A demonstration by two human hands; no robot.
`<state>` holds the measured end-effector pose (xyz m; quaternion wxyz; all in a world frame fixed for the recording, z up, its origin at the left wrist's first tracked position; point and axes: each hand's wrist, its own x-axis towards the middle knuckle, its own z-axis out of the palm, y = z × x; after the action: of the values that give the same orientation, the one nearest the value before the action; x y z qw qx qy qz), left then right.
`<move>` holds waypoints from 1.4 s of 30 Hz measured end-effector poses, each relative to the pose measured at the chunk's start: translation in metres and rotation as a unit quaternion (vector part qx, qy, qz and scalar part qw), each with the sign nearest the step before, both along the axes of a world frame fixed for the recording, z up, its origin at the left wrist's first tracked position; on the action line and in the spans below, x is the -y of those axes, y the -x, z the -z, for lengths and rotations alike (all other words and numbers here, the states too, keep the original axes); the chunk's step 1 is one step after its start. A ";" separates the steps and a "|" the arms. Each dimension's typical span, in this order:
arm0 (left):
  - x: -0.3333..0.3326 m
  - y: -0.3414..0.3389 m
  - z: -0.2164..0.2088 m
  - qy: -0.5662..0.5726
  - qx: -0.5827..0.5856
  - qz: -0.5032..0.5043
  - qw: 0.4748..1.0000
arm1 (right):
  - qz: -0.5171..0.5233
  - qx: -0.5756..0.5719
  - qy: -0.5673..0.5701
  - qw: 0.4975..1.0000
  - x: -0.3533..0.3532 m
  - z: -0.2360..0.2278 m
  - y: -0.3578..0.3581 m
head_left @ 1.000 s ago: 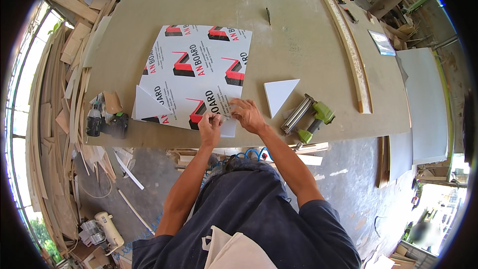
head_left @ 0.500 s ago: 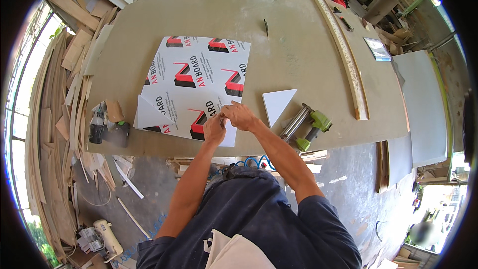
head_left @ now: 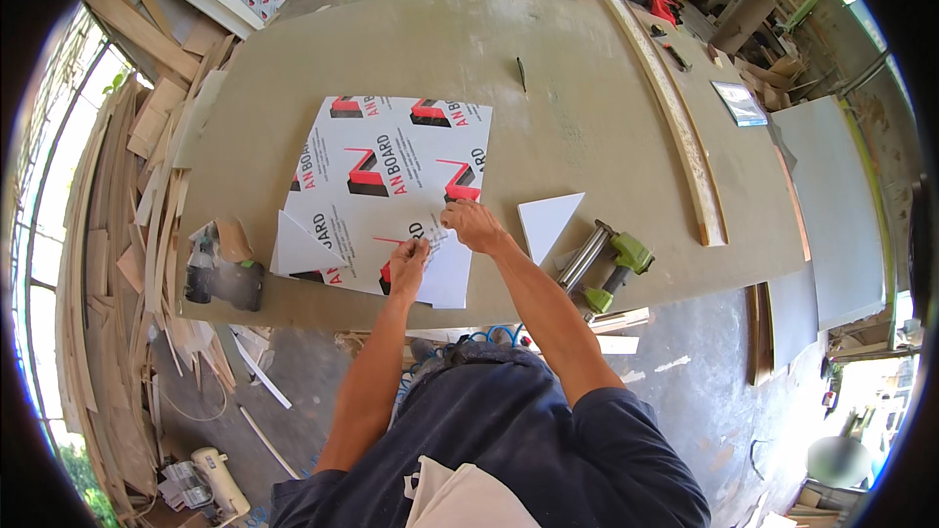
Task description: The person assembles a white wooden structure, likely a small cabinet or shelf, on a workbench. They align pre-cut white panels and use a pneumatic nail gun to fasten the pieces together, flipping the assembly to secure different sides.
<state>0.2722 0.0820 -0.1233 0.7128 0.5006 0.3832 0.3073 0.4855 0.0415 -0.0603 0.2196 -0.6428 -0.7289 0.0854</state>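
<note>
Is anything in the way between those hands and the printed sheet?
Nothing visible: the left hand and right hand are both at the printed sheet. The white triangle and green tool lie to its right.

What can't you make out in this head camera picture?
In the head view:
Left hand and right hand: whether either pinches anything; curled fingers hide it.
White printed sheet: the parts beneath both hands, covered by them.
Black-and-green tool: its exact kind, blurred.
Slim dark thing on the table: too small to identify.
Person's legs: mostly hidden by the dark shirt.
</note>
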 end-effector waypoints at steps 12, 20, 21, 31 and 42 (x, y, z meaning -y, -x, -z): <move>0.000 -0.007 -0.028 0.083 -0.074 -0.039 0.993 | 0.101 -0.238 -0.073 0.963 -0.004 -0.002 0.000; -0.005 0.003 -0.022 0.102 0.064 -0.139 0.983 | 0.682 -0.144 0.044 0.716 0.094 -0.003 -0.052; -0.011 0.004 -0.014 0.042 0.043 -0.196 0.979 | 0.700 -0.156 0.093 0.691 0.103 -0.005 -0.049; -0.001 0.003 -0.075 -0.331 -0.157 -0.305 0.879 | 0.697 -0.231 0.143 0.663 0.103 0.017 -0.051; 0.046 -0.013 -0.101 -0.262 -0.137 0.086 0.951 | 0.186 -0.644 0.047 0.740 0.144 -0.013 -0.029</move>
<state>0.2852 0.0360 -0.0223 0.5211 0.7380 0.3389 0.2626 0.5143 -0.1029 -0.0473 0.6182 -0.5667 -0.2745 0.4704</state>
